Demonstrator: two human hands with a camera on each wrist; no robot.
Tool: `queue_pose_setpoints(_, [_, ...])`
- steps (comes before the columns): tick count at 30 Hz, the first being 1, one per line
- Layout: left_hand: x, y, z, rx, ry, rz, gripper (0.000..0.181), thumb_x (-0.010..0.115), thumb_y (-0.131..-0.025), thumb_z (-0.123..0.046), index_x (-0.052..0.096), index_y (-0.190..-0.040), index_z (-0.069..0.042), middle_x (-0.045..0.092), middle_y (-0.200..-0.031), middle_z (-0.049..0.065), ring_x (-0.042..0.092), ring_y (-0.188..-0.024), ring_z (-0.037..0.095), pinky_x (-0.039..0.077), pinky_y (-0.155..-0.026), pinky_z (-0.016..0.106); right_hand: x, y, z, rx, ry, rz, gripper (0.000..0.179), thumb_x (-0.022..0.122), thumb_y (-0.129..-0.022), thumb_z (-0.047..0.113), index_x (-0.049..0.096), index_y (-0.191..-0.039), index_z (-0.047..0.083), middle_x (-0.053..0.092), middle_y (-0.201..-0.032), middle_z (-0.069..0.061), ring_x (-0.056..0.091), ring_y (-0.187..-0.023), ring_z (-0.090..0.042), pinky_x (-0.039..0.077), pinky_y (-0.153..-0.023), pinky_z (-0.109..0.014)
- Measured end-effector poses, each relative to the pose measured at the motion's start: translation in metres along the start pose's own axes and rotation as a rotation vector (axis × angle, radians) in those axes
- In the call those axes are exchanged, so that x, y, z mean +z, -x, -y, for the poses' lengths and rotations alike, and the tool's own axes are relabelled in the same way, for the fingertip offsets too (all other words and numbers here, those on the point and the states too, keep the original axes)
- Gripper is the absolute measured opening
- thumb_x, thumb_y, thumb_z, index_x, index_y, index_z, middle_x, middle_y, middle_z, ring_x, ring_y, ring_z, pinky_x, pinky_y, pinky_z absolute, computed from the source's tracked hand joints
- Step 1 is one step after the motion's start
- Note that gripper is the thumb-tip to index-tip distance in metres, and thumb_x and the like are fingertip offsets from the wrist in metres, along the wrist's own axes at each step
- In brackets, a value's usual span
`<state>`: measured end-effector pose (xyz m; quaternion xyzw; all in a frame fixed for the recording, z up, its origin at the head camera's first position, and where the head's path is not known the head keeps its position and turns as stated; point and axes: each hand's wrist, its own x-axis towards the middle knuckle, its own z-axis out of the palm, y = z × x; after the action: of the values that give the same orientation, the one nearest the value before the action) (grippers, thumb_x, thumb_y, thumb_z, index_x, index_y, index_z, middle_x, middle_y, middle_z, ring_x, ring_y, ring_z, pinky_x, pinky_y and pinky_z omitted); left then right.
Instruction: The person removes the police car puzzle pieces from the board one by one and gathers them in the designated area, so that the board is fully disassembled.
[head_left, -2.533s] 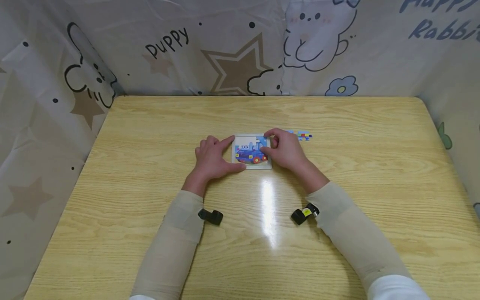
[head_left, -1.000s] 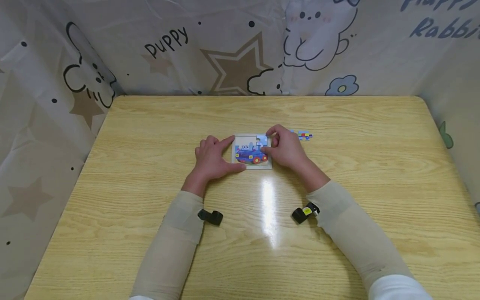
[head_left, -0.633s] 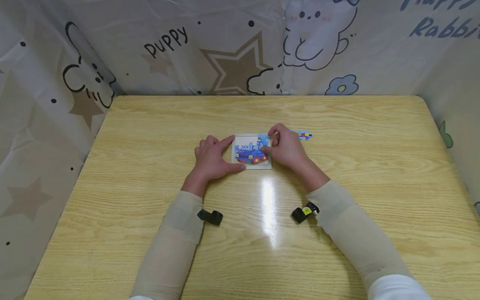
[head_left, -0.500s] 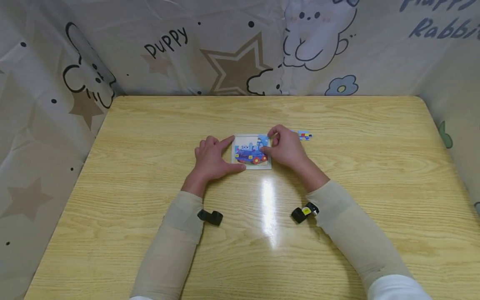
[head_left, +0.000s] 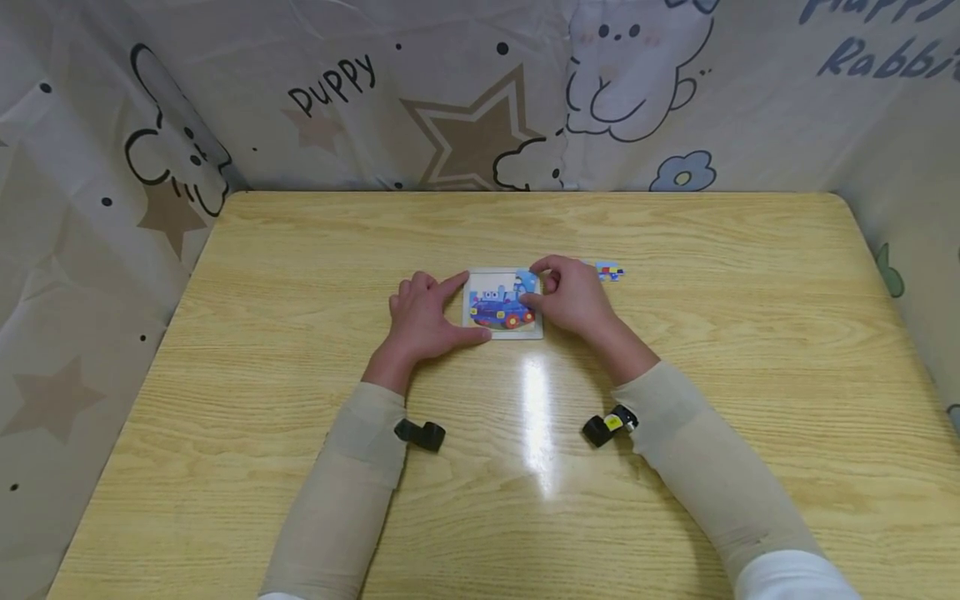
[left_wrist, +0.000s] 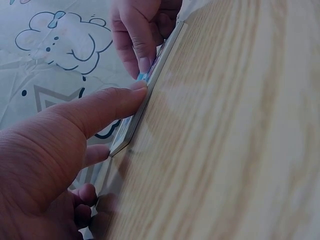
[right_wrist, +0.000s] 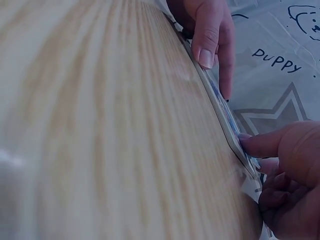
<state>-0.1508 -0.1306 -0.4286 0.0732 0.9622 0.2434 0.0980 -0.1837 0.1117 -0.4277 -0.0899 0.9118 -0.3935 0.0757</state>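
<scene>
A small square jigsaw puzzle with a blue cartoon vehicle lies in a pale frame on the table. The upper left of its picture is bare white. Along the frame's left side, my left hand rests with thumb and index finger spread straight, the thumb at the near edge and the index at the far corner. My right hand pinches a light blue puzzle piece between thumb and index at the upper right of the picture. Its fingers partly hide that piece. The left wrist view shows the left thumb pressing the frame's edge.
Loose puzzle pieces lie just beyond the right hand, partly hidden by it. The wood-grain table reaches back to a cloth backdrop printed with cartoon animals and stars.
The light blue piece has shifted and turned slightly at the upper right of the puzzle, the right fingertips moving a little with it. The left hand and frame stay in place.
</scene>
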Motion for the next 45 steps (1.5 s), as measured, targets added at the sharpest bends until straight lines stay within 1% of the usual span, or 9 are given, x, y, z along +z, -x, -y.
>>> queue_pose_setpoints(3, [0.0, 0.0, 0.0, 0.003, -0.002, -0.001, 0.101, 0.078, -0.07, -0.068, 0.042, -0.155, -0.026, 0.037, -0.108, 0.008, 0.032, -0.098, 0.029, 0.022, -0.085, 0.045, 0.0, 0.001, -0.001, -0.009, -0.008, -0.005, 0.041, 0.082, -0.086, 0.025, 0.067, -0.119, 0.005, 0.051, -0.076, -0.007, 0.046, -0.069, -0.024, 0.038, -0.072, -0.037])
queue_pose_setpoints(10, [0.001, -0.001, 0.001, 0.008, -0.002, -0.003, 0.102, 0.078, -0.07, -0.069, 0.042, -0.155, -0.027, 0.037, -0.109, 0.008, 0.032, -0.098, 0.029, 0.022, -0.084, 0.045, -0.003, 0.004, 0.0, -0.014, -0.037, -0.011, 0.033, 0.077, -0.089, 0.016, 0.067, -0.118, 0.002, 0.052, -0.075, -0.007, 0.047, -0.069, -0.023, 0.038, -0.072, -0.037])
queue_pose_setpoints(15, [0.001, -0.001, 0.001, 0.008, 0.003, -0.001, 0.102, 0.079, -0.07, -0.069, 0.042, -0.155, -0.027, 0.037, -0.109, 0.007, 0.032, -0.098, 0.029, 0.022, -0.085, 0.045, -0.004, 0.006, 0.002, 0.001, -0.024, 0.003, 0.034, 0.075, -0.091, 0.017, 0.066, -0.12, 0.001, 0.053, -0.074, -0.007, 0.048, -0.066, -0.023, 0.038, -0.07, -0.037])
queue_pose_setpoints(23, [0.001, -0.002, 0.0, 0.012, 0.006, -0.004, 0.102, 0.079, -0.069, -0.068, 0.042, -0.154, -0.026, 0.037, -0.108, 0.007, 0.032, -0.098, 0.028, 0.022, -0.084, 0.045, -0.004, 0.006, 0.002, 0.01, 0.016, -0.015, 0.033, 0.074, -0.093, 0.02, 0.067, -0.119, 0.002, 0.054, -0.073, -0.008, 0.048, -0.065, -0.023, 0.038, -0.066, -0.037])
queue_pose_setpoints(27, [0.002, -0.002, 0.0, 0.012, 0.005, -0.006, 0.102, 0.079, -0.069, -0.068, 0.042, -0.154, -0.026, 0.037, -0.108, 0.006, 0.032, -0.098, 0.028, 0.022, -0.085, 0.044, -0.003, 0.006, 0.001, 0.006, 0.013, -0.019, 0.033, 0.072, -0.094, 0.02, 0.066, -0.12, 0.001, 0.053, -0.073, -0.008, 0.048, -0.064, -0.024, 0.038, -0.066, -0.037])
queue_pose_setpoints(34, [0.002, -0.002, 0.0, 0.009, 0.004, 0.0, 0.102, 0.079, -0.07, -0.068, 0.041, -0.155, -0.026, 0.037, -0.108, 0.007, 0.032, -0.097, 0.028, 0.022, -0.085, 0.044, -0.004, 0.008, -0.002, -0.021, -0.007, -0.026, 0.034, 0.072, -0.094, 0.02, 0.066, -0.121, 0.001, 0.052, -0.07, -0.007, 0.047, -0.063, -0.023, 0.038, -0.068, -0.037])
queue_pose_setpoints(39, [0.002, -0.002, 0.001, 0.007, 0.004, -0.004, 0.102, 0.079, -0.07, -0.068, 0.042, -0.155, -0.026, 0.037, -0.108, 0.007, 0.032, -0.097, 0.028, 0.022, -0.085, 0.044, -0.008, 0.013, -0.005, -0.074, -0.027, -0.029, 0.03, 0.073, -0.093, 0.017, 0.067, -0.117, 0.001, 0.052, -0.07, -0.007, 0.046, -0.063, -0.023, 0.038, -0.068, -0.037])
queue_pose_setpoints(45, [0.003, -0.002, 0.003, 0.003, 0.008, -0.01, 0.102, 0.08, -0.069, -0.067, 0.042, -0.155, -0.026, 0.037, -0.107, 0.006, 0.032, -0.098, 0.028, 0.022, -0.085, 0.044, -0.016, 0.022, -0.01, -0.121, -0.045, -0.009, 0.027, 0.072, -0.093, 0.017, 0.068, -0.116, 0.003, 0.052, -0.072, -0.006, 0.046, -0.064, -0.023, 0.038, -0.067, -0.038])
